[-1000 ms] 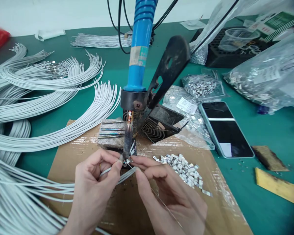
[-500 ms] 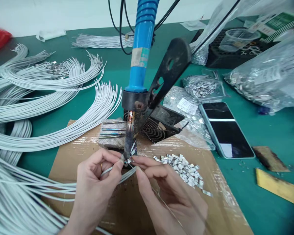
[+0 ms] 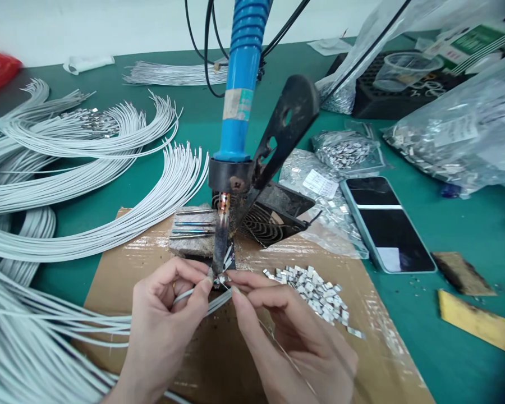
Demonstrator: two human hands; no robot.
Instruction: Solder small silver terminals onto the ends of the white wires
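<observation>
A blue-handled soldering iron (image 3: pixel 235 120) hangs in a black clamp bracket (image 3: pixel 284 126), its dark tip pointing down between my hands. My left hand (image 3: pixel 168 308) pinches the end of a white wire (image 3: pixel 184 295) just left of the tip. My right hand (image 3: pixel 290 331) pinches a thin solder wire (image 3: pixel 284 353), whose near end reaches the tip; the rest trails down across the palm. Small shiny metal pieces (image 3: pixel 221 279) sit at the tip, and the exact contact there is too small to make out. White wire bundles (image 3: pixel 37 320) run from the left beneath my left hand.
Small white-and-metal connector pieces (image 3: pixel 313 292) lie heaped on the cardboard (image 3: pixel 219 359). A phone (image 3: pixel 389 224), a yellow sponge (image 3: pixel 477 320) and plastic bags of parts (image 3: pixel 347 148) are to the right. Behind the iron stands a small black fan (image 3: pixel 273 216). Curved wire bundles (image 3: pixel 151 207) cover the left.
Both hands hold nearly the same pose at the tip. The soldering iron's upper part and bracket appear slightly lower and further left, with a small shift of the whole view.
</observation>
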